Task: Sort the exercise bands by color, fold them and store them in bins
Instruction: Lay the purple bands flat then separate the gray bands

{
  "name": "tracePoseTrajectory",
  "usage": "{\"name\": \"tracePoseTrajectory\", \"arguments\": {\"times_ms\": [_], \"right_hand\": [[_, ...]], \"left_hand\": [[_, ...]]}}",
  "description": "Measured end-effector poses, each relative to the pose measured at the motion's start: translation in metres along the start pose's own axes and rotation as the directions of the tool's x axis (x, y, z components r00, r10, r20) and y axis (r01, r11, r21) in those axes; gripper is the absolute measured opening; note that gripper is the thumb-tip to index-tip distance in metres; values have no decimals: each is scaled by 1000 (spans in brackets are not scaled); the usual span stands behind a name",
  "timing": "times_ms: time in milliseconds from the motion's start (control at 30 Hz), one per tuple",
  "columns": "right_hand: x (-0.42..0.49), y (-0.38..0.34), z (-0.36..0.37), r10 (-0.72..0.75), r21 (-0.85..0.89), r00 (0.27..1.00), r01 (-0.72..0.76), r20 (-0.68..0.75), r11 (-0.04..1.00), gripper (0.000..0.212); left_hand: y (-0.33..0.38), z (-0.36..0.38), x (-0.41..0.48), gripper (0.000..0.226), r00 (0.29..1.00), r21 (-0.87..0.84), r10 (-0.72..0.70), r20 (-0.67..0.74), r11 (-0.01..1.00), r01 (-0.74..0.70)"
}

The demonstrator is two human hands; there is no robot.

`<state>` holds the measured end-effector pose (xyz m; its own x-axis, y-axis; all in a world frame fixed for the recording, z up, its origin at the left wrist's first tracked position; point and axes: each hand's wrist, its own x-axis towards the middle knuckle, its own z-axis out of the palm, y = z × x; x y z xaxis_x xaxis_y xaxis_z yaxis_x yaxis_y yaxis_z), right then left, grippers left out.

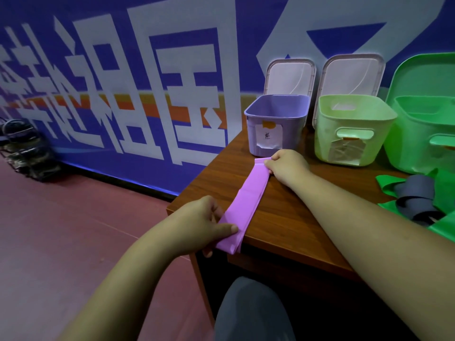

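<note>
Purple band [246, 200] flat, doubled, stretched between both hands.

It looked like a gym or sports hall, with a smooth dark red floor [61, 230] and a long blue wall [246, 33] painted with huge white letters [157, 94]. By that wall stood a brown wooden table [283, 212] with a purple bin [290, 134], a pale green bin [325, 139] and a bright green bin [406, 148] in a row, all open, and stretchy workout bands lay on it: a purple band [246, 200] and a heap of green and grey bands [416, 190]. Far off on the floor, against the wall, sat a dark pile of gear [24, 148] that I could not make out.
</note>
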<state>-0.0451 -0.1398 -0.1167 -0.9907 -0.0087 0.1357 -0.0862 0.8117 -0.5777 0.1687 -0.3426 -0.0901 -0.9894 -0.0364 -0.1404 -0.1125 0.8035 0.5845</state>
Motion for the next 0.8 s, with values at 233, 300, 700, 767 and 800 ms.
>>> {"name": "tracePoseTrajectory", "arguments": {"times_ms": [233,300,700,767,800], "right_hand": [[-5,-3,-3,26,10,1000,-26,-4,1000,20],[-11,-4,-7,24,23,1000,-24,1,999,19],[-61,25,-79,-97,167,993,85,66,982,4],[-73,38,-108,-142,169,989,135,31,976,3],[-79,46,-124,-151,183,988,146,16,972,4]], "left_hand": [[-3,1,-1,42,1000,168,16,-23,986,-12],[-3,0,-2,45,1000,179,17,-7,984,-15],[52,-2,5,55,990,451,56,-129,893,8],[80,8,10,47,989,423,141,-35,899,-113],[97,16,13,45,982,399,185,23,899,-179]]}}
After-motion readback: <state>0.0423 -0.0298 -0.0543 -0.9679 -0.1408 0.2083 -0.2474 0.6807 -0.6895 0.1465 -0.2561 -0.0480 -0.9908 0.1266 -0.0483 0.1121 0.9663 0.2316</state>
